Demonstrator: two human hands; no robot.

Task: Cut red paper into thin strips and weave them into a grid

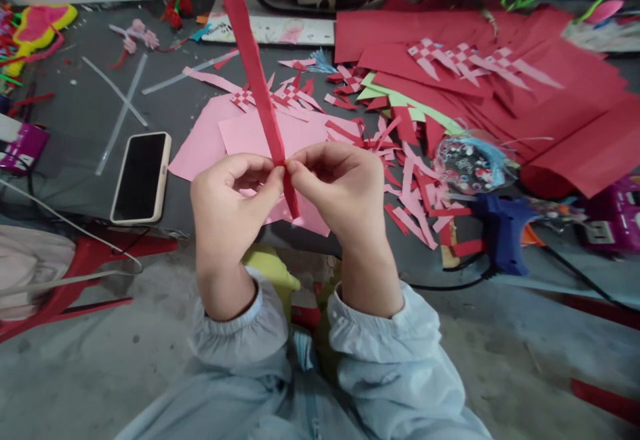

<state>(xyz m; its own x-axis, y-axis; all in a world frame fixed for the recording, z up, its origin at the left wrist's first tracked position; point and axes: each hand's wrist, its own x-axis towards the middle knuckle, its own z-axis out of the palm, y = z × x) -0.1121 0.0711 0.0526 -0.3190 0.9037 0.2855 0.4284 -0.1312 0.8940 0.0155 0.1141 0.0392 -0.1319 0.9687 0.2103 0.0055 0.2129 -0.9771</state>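
A long red paper strip [250, 60] rises from between my two hands up past the top of the view. My left hand [233, 203] pinches it with thumb and fingers near its lower end. My right hand [340, 193] pinches the same strip from the other side, fingertips almost touching those of the left. The strip's short lower end hangs below the pinch. Under my hands lie pink paper sheets [210, 137] and several cut red and pink strips [417, 203].
A phone [141, 177] lies face up at the left. Red paper sheets [550, 107] with small woven pieces [435, 53] cover the right. A blue glue gun [503, 230] with cord lies at the right, beside a bag of googly eyes [467, 163]. Red stool legs [90, 260] at lower left.
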